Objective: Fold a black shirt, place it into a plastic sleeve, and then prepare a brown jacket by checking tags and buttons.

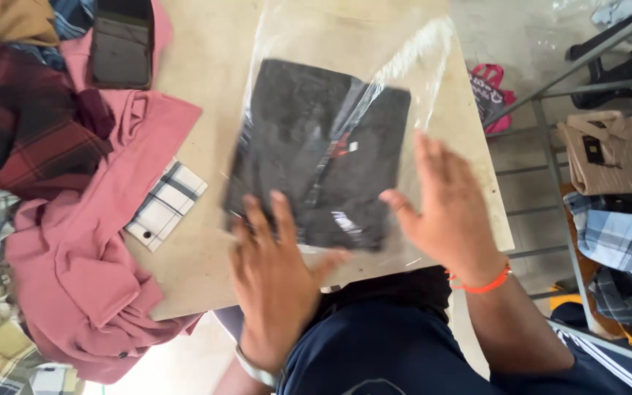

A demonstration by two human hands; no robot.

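Pressing bagged dark shirt (320, 157) at table (206, 66) near edge | left hand (276, 274) spread flat | right hand (448, 208) spread, beside bag edge

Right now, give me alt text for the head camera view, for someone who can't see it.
Two bare hands, left hand and right hand, press a dark folded garment inside a clear plastic bag on a tan table; a pink shirt and plaid clothes lie left.

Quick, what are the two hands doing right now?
Left hand: open, fingers spread flat on the clear plastic bag holding a folded dark shirt.
Right hand: open, at the bag's right edge, gripping nothing.
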